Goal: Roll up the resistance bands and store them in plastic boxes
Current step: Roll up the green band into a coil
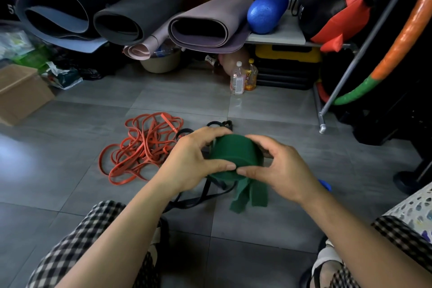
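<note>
Green resistance band (pixel 233 154), wound into a thick roll, is held above the floor (pixel 70 170) between both hands. The left grip (pixel 191 161) curls round its left side and the right grip (pixel 280 166) round its right, thumbs pinching the lower edge. Two loose ends hang beneath. Black bands (pixel 198 196) lie just under it, a red tangle (pixel 142 145) to the left, bottles (pixel 238 78) and rolled mats (pixel 205 28) beyond.

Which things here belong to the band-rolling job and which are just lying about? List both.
Job: green band, partly rolled, gripped by left hand and right hand; red bands; black bands.
Lying about: mats; blue roller; bottles; cardboard box; hoop.
</note>
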Demonstrator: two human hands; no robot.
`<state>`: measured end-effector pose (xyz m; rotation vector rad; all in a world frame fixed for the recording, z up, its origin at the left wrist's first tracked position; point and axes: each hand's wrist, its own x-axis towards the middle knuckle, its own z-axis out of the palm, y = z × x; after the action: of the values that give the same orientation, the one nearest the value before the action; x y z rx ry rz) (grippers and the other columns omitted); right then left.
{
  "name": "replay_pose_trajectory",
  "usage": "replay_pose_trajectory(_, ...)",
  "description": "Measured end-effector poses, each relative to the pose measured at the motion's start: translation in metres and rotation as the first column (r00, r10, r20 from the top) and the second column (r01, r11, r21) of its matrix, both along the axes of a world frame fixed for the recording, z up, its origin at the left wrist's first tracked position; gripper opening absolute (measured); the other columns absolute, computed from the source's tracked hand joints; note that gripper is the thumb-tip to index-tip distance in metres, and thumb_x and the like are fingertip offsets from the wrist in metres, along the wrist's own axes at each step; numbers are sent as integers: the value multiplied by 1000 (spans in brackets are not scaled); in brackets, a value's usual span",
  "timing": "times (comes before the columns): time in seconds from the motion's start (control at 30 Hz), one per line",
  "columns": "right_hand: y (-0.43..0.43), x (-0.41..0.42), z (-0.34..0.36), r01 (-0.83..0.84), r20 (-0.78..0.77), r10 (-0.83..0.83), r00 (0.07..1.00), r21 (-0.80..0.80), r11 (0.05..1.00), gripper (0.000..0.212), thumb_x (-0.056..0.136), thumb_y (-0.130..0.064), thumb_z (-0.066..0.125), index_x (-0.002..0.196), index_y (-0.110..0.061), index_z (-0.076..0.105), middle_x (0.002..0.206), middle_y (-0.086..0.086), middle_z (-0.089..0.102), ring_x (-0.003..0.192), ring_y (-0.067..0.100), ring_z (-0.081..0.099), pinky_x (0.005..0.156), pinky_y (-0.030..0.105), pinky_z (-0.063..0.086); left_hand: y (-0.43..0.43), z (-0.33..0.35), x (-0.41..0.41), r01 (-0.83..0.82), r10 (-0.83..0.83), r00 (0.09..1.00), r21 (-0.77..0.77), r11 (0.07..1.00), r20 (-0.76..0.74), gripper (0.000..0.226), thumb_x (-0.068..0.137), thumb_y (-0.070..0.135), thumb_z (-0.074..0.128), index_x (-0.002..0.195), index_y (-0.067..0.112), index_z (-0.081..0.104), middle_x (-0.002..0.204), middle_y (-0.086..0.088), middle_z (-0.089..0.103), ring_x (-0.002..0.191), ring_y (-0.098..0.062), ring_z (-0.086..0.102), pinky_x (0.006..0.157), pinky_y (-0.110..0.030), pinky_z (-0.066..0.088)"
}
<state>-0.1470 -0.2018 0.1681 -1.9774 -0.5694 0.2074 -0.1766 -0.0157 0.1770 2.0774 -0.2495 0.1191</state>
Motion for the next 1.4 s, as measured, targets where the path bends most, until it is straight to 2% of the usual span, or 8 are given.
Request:
replay_pose_trajectory(0.2,1,6,-4,36,-234,53,971,357,933,61,55,-20,87,108,-25,57,107,-7,68,104,5,62,86,16,47,-6,10,-6,-72,3,994,-634,770,-108,42,63,1,69,100,15,58,83,6,71,81,-8,68,67,-20,55)
replay_pose_trajectory(0.47,14,-4,-2,114,-265,44,963,553,825,40,64,-10,65,102,-17,60,88,-13,72,87,1,66,73,13,50,-22,-2,-7,-248,43,965,-849,466,-258,39,72,6,70,109,9,58,99,-9,68,87,-21,68,68,-33,58)
replay_pose_trajectory(0.63,6,4,-5,86,-254,31,967,436,896,35,70,-7,68,104,-16,61,90,-11,72,90,2,66,77,13,50,-8,-3,-3,-222,-102,931,-767,602,-349,47,69,11,63,115,8,53,109,-9,64,95,-20,66,82,-37,56)
replay_pose_trajectory(0.7,3,5,-7,69,-210,-3,978,309,949,44,67,-18,73,109,-14,60,101,-7,70,97,7,66,84,19,51,4,-1,0,-133,-3,954,-430,893,-301,56,67,16,72,119,22,52,117,4,61,105,-10,60,93,-30,50)
replay_pose_trajectory(0.8,4,0,-7,-4,-104,12,995,72,997,42,69,-18,78,107,-25,59,101,-10,68,95,3,64,84,18,50,9,1,0,-3,-18,974,-94,996,-227,69,68,13,78,125,37,46,120,17,55,109,4,53,98,-20,45)
replay_pose_trajectory(0.97,5,-1,0,11,-217,55,975,291,957,46,65,-8,76,104,-25,57,101,-9,67,93,0,64,78,12,49,0,5,-5,-72,-6,980,-379,923,-201,45,64,5,77,104,19,63,95,-2,70,89,-16,67,75,-26,55)
replay_pose_trajectory(1.1,8,-3,0,106,-264,23,964,466,878,43,64,-3,70,101,-21,59,92,-12,70,89,-2,65,74,11,49,-6,8,-5,-169,5,972,-687,707,-234,49,60,8,69,108,11,59,90,-3,69,84,-16,67,66,-23,55)
replay_pose_trajectory(1.4,14,-5,-1,133,-262,23,965,560,818,39,61,-8,67,98,-16,61,85,-12,73,84,2,67,71,13,51,-22,-2,-7,-237,-44,954,-836,494,-297,40,68,11,63,108,11,59,92,-4,71,84,-18,68,68,-30,58)
